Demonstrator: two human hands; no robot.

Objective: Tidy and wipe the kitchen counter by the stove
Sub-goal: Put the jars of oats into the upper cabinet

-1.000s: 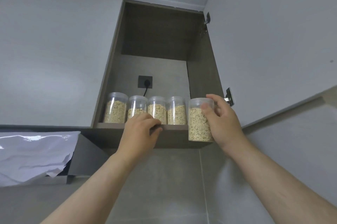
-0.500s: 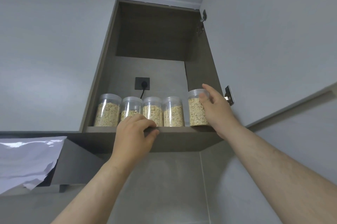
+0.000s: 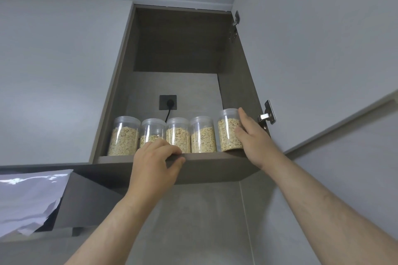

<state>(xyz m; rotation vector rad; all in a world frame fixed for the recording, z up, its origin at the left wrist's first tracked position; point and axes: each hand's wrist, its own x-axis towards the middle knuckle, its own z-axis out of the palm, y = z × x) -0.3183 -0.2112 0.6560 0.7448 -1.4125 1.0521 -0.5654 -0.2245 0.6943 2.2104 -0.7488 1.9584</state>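
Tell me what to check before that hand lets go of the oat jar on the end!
1. Rightmost jar stands upright on the shelf: ok.
2. Its base sits fully behind the shelf's front edge: cannot tell.
3. Right hand holds the jar's side: ok.
4. Left hand grips the shelf's front edge: ok.
5. Cabinet door is swung open, clear of the arm: ok.

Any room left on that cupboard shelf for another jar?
Hardly. Five jars fill the shelf nearly wall to wall; the right hand holds the rightmost jar, the left hand grips the shelf edge. Bare: only the narrow lip before the leftmost jar. Behind them is hidden.
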